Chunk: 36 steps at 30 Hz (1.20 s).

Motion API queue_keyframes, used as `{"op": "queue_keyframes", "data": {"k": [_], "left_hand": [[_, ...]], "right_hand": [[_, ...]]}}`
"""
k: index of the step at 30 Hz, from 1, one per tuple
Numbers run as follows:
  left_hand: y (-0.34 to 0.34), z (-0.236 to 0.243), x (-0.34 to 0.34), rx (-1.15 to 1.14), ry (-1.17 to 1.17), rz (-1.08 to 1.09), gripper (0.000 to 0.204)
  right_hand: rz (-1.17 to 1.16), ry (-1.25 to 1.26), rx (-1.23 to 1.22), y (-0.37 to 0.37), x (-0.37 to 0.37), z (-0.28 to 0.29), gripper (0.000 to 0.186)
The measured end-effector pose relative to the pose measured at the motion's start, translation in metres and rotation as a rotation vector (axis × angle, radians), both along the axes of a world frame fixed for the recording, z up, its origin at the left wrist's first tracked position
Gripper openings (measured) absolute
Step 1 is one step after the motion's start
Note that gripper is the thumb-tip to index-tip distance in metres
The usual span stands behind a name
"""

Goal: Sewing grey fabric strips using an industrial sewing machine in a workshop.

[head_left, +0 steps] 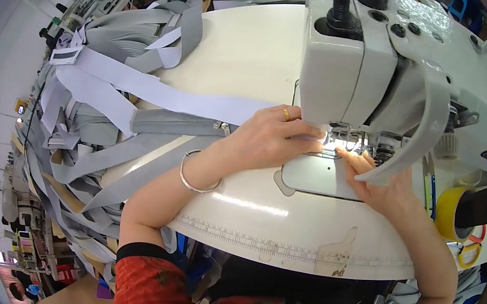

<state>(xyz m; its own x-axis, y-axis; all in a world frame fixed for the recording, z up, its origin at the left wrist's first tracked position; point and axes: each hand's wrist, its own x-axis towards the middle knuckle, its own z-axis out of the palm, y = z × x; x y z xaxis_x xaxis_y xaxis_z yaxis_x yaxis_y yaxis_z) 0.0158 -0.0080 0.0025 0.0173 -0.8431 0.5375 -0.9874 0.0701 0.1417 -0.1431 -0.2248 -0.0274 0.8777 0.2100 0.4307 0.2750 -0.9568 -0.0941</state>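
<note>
A white sewing machine (335, 71) stands over the table, its lamp lighting the needle area. My left hand (267, 138), with a ring and a bangle, is closed at the left of the presser foot (351, 141), fingers pressed together on a pale lilac fabric strip (182, 101). Beside that strip, a grey strip with a zipper (179, 124) also runs up to this hand; its metal slider (222, 127) shows near the wrist. My right hand (379, 183) is closed at the right of the foot, partly behind the curved white guard (424, 127). What its fingertips hold is hidden.
Grey and lilac strips lie heaped (117, 35) on the table's left and hang over its edge. A yellow tape roll (450, 212) and scissors with coloured handles (471, 252) lie at the right. A printed ruler (279, 249) follows the table's front edge.
</note>
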Motion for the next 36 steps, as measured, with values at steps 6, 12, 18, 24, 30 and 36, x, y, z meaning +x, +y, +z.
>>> {"op": "queue_keyframes", "data": {"k": [6, 12, 18, 24, 30, 36], "left_hand": [[-0.004, 0.003, 0.002, -0.037, -0.005, -0.004, 0.019], [-0.005, -0.004, 0.006, -0.022, 0.019, 0.053, 0.018], [-0.006, -0.002, 0.005, -0.020, 0.069, 0.056, 0.018], [-0.005, -0.002, 0.009, -0.013, 0.081, 0.060, 0.016], [-0.007, 0.000, 0.005, 0.005, 0.091, 0.157, 0.013], [0.008, 0.005, 0.021, -0.032, 0.239, 0.404, 0.016]], "right_hand": [[-0.005, 0.018, -0.004, -0.001, 0.001, 0.005, 0.036], [-0.044, 0.115, 0.083, 0.004, 0.005, 0.011, 0.031], [-0.004, -0.053, 0.212, 0.004, 0.007, 0.009, 0.026], [0.011, -0.072, 0.202, -0.001, 0.007, 0.005, 0.026], [-0.007, -0.050, 0.162, -0.006, 0.006, -0.001, 0.023], [-0.010, -0.101, 0.181, 0.001, 0.006, -0.002, 0.018]]}}
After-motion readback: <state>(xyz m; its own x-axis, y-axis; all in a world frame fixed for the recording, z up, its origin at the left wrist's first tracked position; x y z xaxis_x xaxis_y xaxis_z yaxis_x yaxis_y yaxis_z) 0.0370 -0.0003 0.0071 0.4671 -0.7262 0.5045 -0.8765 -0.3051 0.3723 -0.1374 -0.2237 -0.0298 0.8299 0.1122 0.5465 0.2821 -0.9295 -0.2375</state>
